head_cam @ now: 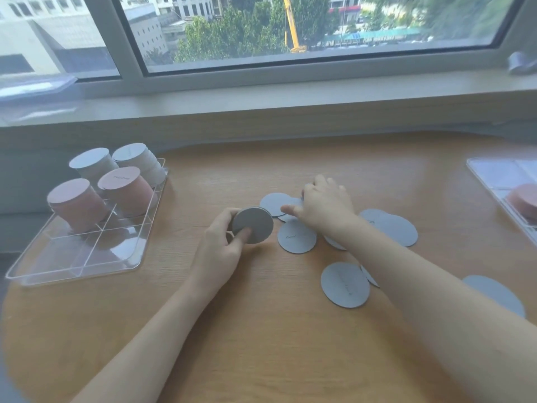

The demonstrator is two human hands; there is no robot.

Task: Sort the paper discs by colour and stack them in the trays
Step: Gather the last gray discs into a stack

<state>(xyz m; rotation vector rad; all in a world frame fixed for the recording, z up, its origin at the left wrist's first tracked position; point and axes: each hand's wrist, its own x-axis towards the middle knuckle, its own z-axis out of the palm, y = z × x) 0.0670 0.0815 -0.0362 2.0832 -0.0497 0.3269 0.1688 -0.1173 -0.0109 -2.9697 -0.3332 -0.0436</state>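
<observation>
Head view, near to far. Nearest the viewer, two bare forearms crossed a rounded wooden surface [261, 344]. Loose grey-blue paper discs lay flat on its right half: one [494, 295] at the right edge beside the right forearm, one [345, 285] in front of that arm, a partly hidden one just beside it, then one [296, 236] near the centre and a large one [398, 229] beyond the forearm, overlapping a neighbour.

The left hand [220, 245] gripped a small stack of grey discs [252, 229], tilted up on edge towards the camera; its thumb pressed on the front face and its curled fingers wrapped the far rim. The right hand [325, 205] lay palm down over two or three overlapping grey-blue discs [274, 202], fingers bent with their tips at the discs' far edge and the thumb stretched left across them; whether a disc was actually pinched could not be told.

Farther left, a clear divided tray [78, 257] sat on the surface. Its near compartments held nothing visible; its far compartments held four tall stacks: two pink [77, 205] [125, 193] in front, with a grey-blue-topped one [93, 167] and a pale one [136, 158] behind. At the right edge, a second clear tray [494, 175] held a short pink stack [524, 200]. Beyond the surface ran a pale windowsill [261, 97] beneath a window [290, 30] showing trees, buildings and a yellow crane.
</observation>
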